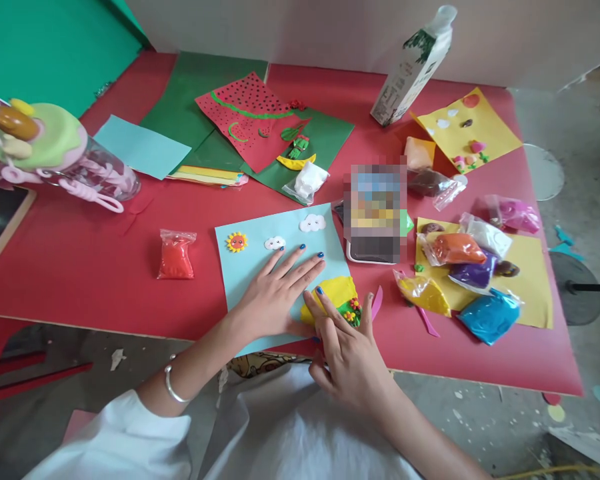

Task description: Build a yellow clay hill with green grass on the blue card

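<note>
yellow clay (341,289) lies partly under right hand (347,350), just beside left hand (275,297).

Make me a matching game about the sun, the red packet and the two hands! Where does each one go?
Things:
1. sun
2. red packet
3. left hand
4. right hand

Places:
A. flat on the blue picture, fingers spread
B. on the red table, left of the blue picture
C. fingers at the yellow patch
D. top left corner of the blue picture

Pairs: 1-D, 2-B, 3-A, 4-C
</note>
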The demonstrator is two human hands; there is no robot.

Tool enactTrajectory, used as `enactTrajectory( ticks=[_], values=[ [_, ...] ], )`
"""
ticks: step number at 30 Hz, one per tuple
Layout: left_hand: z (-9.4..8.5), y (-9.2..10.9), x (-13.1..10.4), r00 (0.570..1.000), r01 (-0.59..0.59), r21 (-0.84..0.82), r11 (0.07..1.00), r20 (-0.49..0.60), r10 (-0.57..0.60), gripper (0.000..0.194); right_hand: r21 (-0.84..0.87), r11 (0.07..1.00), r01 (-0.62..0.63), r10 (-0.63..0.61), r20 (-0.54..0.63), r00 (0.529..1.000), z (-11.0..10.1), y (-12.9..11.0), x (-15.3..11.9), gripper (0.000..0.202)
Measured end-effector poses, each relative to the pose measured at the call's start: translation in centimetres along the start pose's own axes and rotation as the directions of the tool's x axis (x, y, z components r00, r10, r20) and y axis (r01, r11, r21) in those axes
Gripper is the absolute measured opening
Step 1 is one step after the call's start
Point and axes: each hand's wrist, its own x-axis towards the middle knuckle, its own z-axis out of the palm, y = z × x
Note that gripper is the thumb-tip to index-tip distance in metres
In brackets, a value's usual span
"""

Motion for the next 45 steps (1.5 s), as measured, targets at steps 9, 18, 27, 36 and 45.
enactTrajectory(
  ticks=[9, 18, 27, 36, 45],
  values=[
    [0.1, 0.1, -0.1, 1.0, 0.0, 0.003, 1.0, -0.01, 0.0, 0.1, 0.075, 0.994, 0.086, -0.09, 0.049, 0.995, -0.2, -0.4, -0.6, 0.032],
    [0.1, 0.2, 0.0, 1.0, -0.007, 0.011, 1.0, -0.017, 0.007, 0.102, -0.055, 0.996, -0.073, 0.066, -0.129, 0.989, -0.5, 1.5, -0.7, 0.047],
    [0.3, 0.2, -0.1, 0.999, -0.017, 0.021, 1.0, -0.04, 0.017, 0.1, 0.009, 0.999, 0.037, -0.036, -0.07, 0.997, -0.3, 1.1, -0.6, 0.043],
    [0.5, 0.1, -0.2, 0.998, -0.022, 0.011, 1.0, -0.057, 0.022, 0.097, 0.036, 0.997, 0.062, -0.06, -0.034, 0.998, 0.1, 0.5, -0.8, 0.027],
    [0.4, 0.0, -0.2, 0.999, -0.036, 0.016, 0.999, -0.024, 0.036, 0.103, 0.092, 0.991, 0.097, -0.1, 0.03, 0.995, 0.1, 0.7, -1.1, 0.042]
  ],
)
